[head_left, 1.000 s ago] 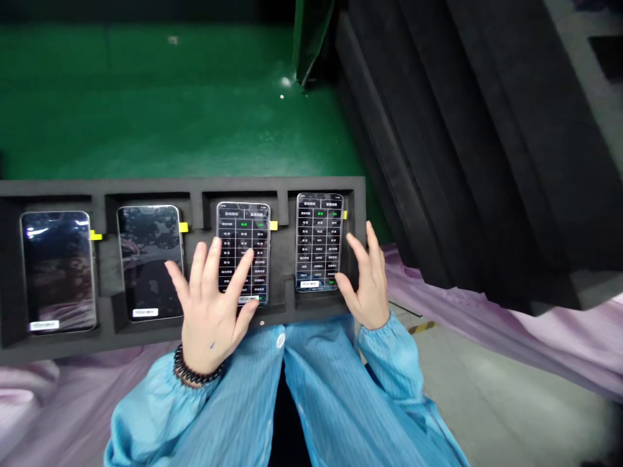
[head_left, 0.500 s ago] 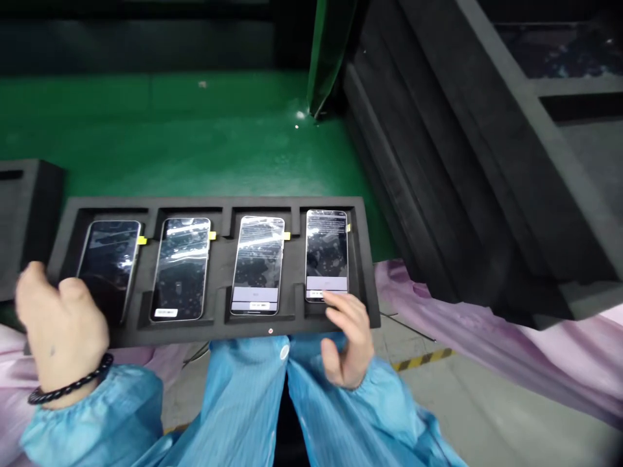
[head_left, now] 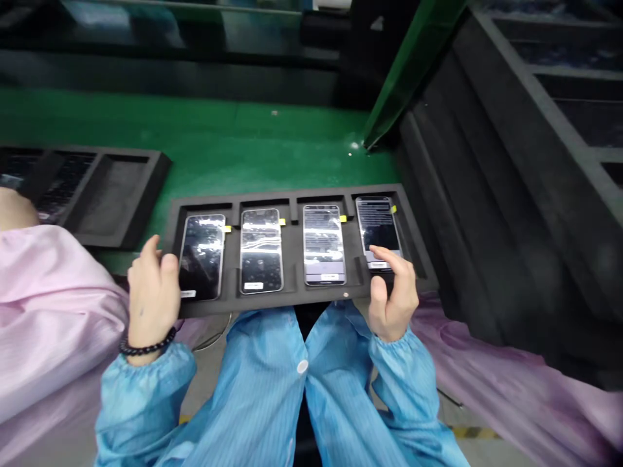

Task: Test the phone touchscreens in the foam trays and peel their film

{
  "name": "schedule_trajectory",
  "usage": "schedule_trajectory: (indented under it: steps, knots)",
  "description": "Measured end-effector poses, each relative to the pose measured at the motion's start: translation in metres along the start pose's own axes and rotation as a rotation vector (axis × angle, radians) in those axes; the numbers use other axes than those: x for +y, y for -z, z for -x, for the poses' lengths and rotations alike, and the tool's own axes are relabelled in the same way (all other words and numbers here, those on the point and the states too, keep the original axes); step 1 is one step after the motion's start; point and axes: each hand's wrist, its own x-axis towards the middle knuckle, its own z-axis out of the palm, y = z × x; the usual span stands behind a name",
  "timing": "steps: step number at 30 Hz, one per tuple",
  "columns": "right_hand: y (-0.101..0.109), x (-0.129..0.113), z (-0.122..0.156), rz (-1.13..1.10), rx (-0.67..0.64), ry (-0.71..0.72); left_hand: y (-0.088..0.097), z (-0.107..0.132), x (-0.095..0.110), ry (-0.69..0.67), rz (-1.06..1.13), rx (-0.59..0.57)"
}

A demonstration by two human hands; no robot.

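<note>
Four phones (head_left: 261, 253) in a row here, each in its own compartment of the black foam tray (head_left: 272, 300)! Far left, a co-worker's pink sleeve (head_left: 53, 285), just beside a second tray (head_left: 109, 201). Then the person's own left hand (head_left: 153, 292), right at the tray's left end, fingers half curled, thumb close by the first phone (head_left: 202, 259); whether it grips the foam, I cannot tell. On to the second phone (head_left: 261, 227), dark under streaks of glare, and the third (head_left: 324, 246), its screen lit, no finger near either. And now the fourth (head_left: 377, 224), lit too, its long axis running away from the person, top leaning a touch left. The right hand (head_left: 396, 292) is clearly the nearer one: index over the lower screen, contact or hover too close to call, thumb well spread, nothing in its grasp. Most of that phone lies beyond the fingertip. Far right, dark foam stacks up (head_left: 467, 227).
</note>
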Motion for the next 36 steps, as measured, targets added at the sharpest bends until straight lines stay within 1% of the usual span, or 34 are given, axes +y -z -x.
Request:
schedule_trajectory:
  steps: [3,5,7,8,11,12,14,17,21,28,31,33,36]
  knots:
    - [-0.013,-0.02,-0.013,-0.009,-0.155,0.085,0.006,0.022,0.001,-0.029,-0.024,-0.038]
    - [-0.028,-0.033,-0.022,0.051,-0.275,0.114,0.011,0.027,-0.002,-0.025,-0.018,-0.053]
    - [-0.045,-0.041,-0.03,0.156,-0.392,0.124,0.012,0.022,-0.002,-0.047,-0.017,-0.083]
    - [-0.053,-0.044,-0.033,0.208,-0.45,0.127,0.01,0.017,0.0,-0.082,-0.024,-0.108]
    - [-0.072,-0.046,-0.038,0.293,-0.588,0.145,-0.004,-0.001,0.018,-0.202,-0.101,-0.173]
    - [-0.076,-0.046,-0.039,0.292,-0.615,0.156,-0.009,-0.006,0.027,-0.196,-0.152,-0.169]
    - [-0.08,-0.045,-0.038,0.267,-0.644,0.182,-0.018,-0.015,0.043,-0.157,-0.255,-0.162]
    - [-0.078,-0.042,-0.037,0.217,-0.643,0.201,-0.023,-0.02,0.057,-0.103,-0.284,-0.165]
    - [-0.076,-0.039,-0.036,0.149,-0.655,0.193,-0.021,-0.018,0.059,-0.055,-0.276,-0.131]
    - [-0.076,-0.037,-0.04,0.083,-0.734,0.245,-0.021,-0.02,0.065,-0.076,-0.314,-0.184]
    - [-0.075,-0.04,-0.041,0.099,-0.738,0.253,-0.022,-0.021,0.056,-0.096,-0.249,-0.179]
    - [-0.074,-0.042,-0.041,0.083,-0.716,0.211,-0.018,-0.021,0.042,-0.156,-0.129,-0.171]
    - [-0.074,-0.042,-0.039,0.022,-0.638,0.138,-0.003,-0.013,0.014,-0.303,0.073,-0.157]
